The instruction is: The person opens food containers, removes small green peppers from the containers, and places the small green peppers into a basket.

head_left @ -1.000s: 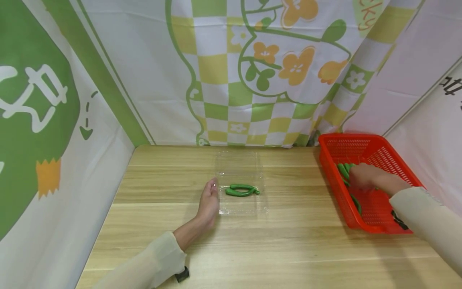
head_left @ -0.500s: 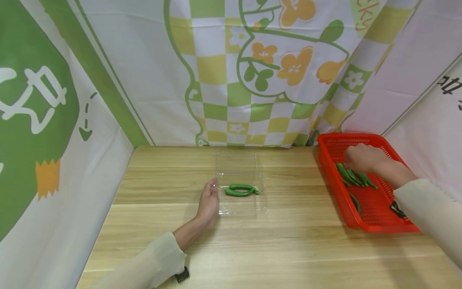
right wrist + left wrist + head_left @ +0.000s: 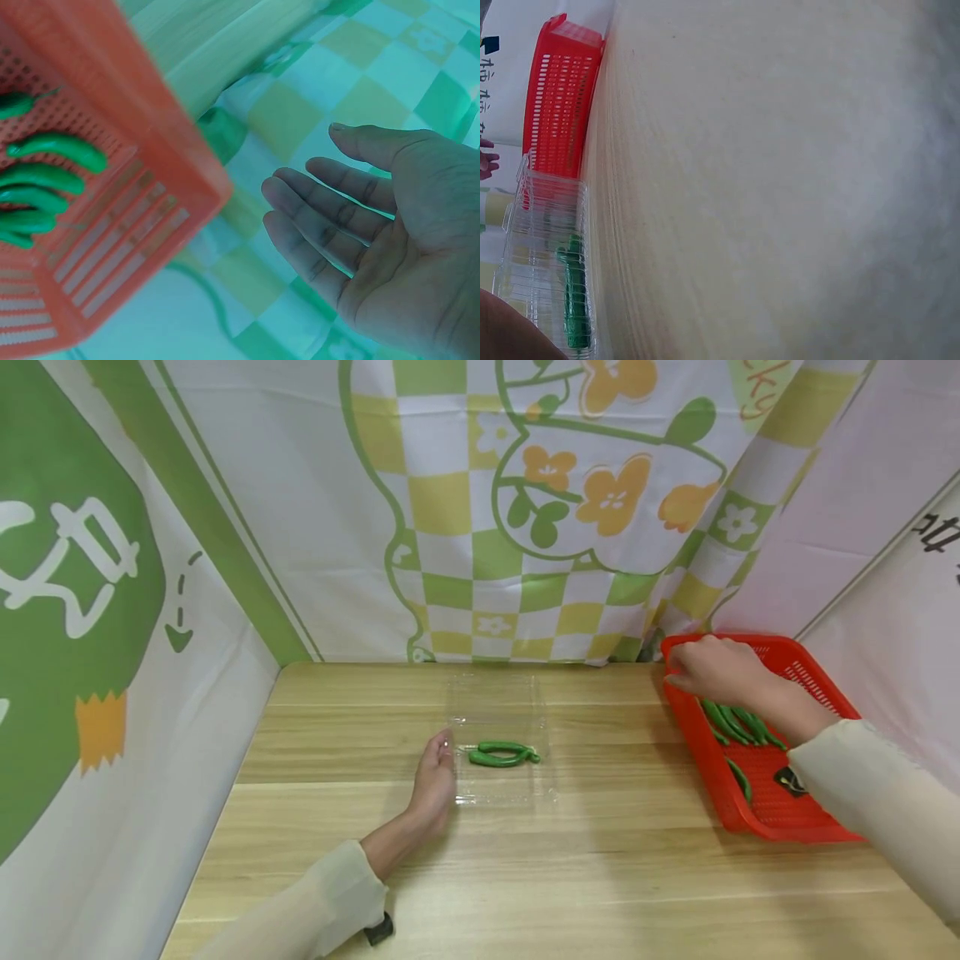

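My left hand [image 3: 433, 781] rests against the left side of a clear plastic clamshell box [image 3: 498, 792], its fingers fairly straight. Two green chili peppers [image 3: 501, 760] lie in the box's near half, and the clear lid [image 3: 495, 697] is folded back behind it. Over the far left corner of a red plastic basket [image 3: 708, 777] is my right hand [image 3: 716, 668]. The right wrist view shows this hand [image 3: 390, 232] with loosely extended fingers and nothing in them, apart from the basket rim. Several green chilies [image 3: 738, 725] lie in the basket, one chili [image 3: 738, 779] separate nearer the front.
Everything stands on a light wooden table [image 3: 600, 877]. A patterned curtain [image 3: 525, 610] hangs along its far edge, with printed cloth walls left and right. The basket's raised rim runs between its chilies and the box.
My right hand has come up from the chilies in the basket and moved left and back to its far left rim. The left hand and the box have stayed put.
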A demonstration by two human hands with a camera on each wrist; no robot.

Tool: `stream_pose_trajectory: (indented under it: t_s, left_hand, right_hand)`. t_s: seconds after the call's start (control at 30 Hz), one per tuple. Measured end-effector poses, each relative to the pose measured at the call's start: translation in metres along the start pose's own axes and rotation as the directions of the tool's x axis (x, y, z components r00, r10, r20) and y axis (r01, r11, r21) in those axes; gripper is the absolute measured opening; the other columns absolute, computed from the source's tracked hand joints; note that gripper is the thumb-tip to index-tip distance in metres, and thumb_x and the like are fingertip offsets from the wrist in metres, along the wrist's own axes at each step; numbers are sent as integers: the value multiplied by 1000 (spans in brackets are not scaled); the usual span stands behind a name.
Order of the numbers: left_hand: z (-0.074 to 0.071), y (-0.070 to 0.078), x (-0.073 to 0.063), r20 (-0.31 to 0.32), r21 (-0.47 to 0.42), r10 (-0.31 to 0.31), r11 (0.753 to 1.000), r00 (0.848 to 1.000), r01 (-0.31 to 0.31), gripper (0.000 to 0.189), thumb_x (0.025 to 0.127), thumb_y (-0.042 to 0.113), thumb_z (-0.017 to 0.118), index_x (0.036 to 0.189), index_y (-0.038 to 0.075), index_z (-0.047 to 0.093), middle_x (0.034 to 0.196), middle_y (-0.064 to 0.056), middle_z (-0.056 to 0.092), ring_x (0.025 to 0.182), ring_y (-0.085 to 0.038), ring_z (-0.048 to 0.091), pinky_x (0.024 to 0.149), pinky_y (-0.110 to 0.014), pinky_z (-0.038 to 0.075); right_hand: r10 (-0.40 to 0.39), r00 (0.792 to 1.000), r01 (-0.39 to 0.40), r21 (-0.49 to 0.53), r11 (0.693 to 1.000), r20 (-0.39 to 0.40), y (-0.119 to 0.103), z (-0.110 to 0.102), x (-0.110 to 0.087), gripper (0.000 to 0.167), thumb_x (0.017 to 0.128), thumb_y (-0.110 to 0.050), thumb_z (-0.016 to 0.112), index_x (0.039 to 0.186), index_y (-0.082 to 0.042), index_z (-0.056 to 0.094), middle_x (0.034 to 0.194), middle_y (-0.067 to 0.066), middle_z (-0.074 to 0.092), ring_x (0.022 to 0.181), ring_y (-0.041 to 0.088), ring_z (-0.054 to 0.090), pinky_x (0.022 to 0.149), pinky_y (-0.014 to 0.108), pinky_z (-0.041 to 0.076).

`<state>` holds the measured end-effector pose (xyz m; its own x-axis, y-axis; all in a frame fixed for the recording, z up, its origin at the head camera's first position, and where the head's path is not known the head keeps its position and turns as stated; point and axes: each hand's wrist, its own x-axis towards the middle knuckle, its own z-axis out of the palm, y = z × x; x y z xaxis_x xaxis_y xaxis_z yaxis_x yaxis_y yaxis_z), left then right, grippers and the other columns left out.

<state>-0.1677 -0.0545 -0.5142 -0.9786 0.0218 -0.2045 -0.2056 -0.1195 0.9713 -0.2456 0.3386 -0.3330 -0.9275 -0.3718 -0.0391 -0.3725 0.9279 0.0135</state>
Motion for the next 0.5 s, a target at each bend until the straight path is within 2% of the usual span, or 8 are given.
stream_pose_trajectory:
  t_s: [0.1, 0.2, 0.33, 0.4, 0.5]
  left_hand:
    - [0, 0, 1, -6, 1, 4, 1000, 1000, -4, 52, 112, 4, 28, 164, -2, 25, 175, -19, 18, 162, -41, 12, 133, -56, 10]
    - [-1, 1, 0, -7, 2, 2, 1000, 1000, -2, 52, 112, 4, 28, 164, -1, 25, 175, -18, 18, 162, -41, 12, 133, -56, 11]
    - [-1, 2, -1, -3, 0, 0, 1000, 1000, 0, 52, 112, 4, 27, 164, -1, 25, 175, -18, 18, 162, -40, 12, 134, -55, 10]
    - [0, 2, -1, 3, -1, 6, 1000, 1000, -6, 52, 112, 4, 27, 164, -1, 24, 175, -18, 17, 162, -41, 11, 133, -55, 10]
    - [0, 2, -1, 6, -2, 8, 1000, 1000, -8, 52, 112, 4, 27, 164, -1, 24, 176, -18, 17, 162, -41, 10, 134, -55, 10]
  right_hand:
    - [-34, 999, 34, -4, 999, -27, -12, 1, 5, 19, 94, -19, 73, 77, -18, 64, 66, -2, 58, 61, 25, 61, 49, 47, 51]
    - [-62, 997, 62, 5, 998, -37, -26, 2, 9, 16, 95, -17, 72, 80, -17, 67, 67, -2, 60, 62, 24, 61, 49, 46, 52]
    - [-103, 994, 104, 25, 994, -45, -48, 6, 14, 6, 94, -18, 77, 95, -12, 76, 79, 1, 72, 67, 23, 68, 51, 45, 56]
    - [-128, 991, 129, 26, 991, -48, -59, 8, 17, 12, 93, -18, 80, 102, -11, 77, 86, 3, 76, 70, 24, 71, 51, 45, 58]
    - [-165, 985, 166, 25, 986, -41, -75, 12, 20, 14, 93, -18, 81, 104, -10, 77, 94, 7, 79, 72, 26, 72, 51, 44, 58]
